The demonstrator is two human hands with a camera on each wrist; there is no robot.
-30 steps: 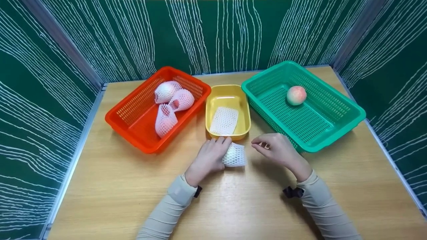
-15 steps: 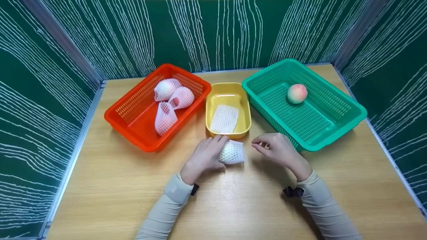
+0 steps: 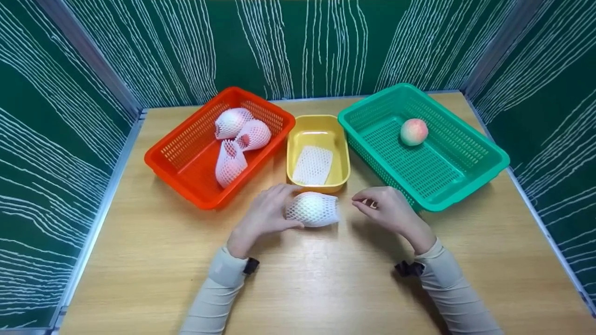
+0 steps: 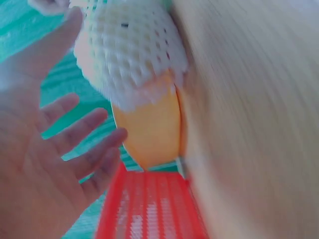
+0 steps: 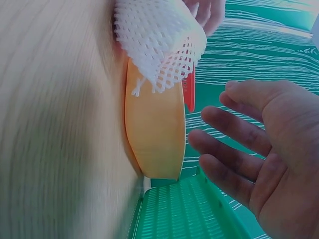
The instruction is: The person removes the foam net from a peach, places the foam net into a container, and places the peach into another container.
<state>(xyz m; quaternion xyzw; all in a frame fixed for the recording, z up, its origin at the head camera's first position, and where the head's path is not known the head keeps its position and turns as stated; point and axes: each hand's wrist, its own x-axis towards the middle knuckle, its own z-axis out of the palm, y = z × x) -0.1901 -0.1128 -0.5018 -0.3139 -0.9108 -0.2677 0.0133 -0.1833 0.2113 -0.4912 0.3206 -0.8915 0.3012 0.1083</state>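
A peach in a white foam net point(image 3: 311, 210) lies on the table just in front of the yellow tray point(image 3: 318, 188). My left hand point(image 3: 263, 213) is at its left side, fingers spread and thumb near the net's edge. In the left wrist view, that hand point(image 4: 55, 154) has straight, parted fingers with nothing between them; whether the thumb touches the net I cannot tell. On the other side of the netted peach, my right hand point(image 3: 389, 208) hovers apart from it, fingers loosely bent and holding nothing. The net's loose end faces the right hand.
An orange-red basket point(image 3: 186, 184) at left holds three netted peaches point(image 3: 231, 164). One bare peach point(image 3: 414, 132) sits in the green basket point(image 3: 433, 181) at right. Inside the yellow tray is a flat foam net point(image 3: 313, 165). Green white-lined panels enclose the table's back and sides.
My left hand has let go of the netted peach and drawn back to the left, uncovering more of it. The peach has shifted slightly left. My right hand has stayed in place.
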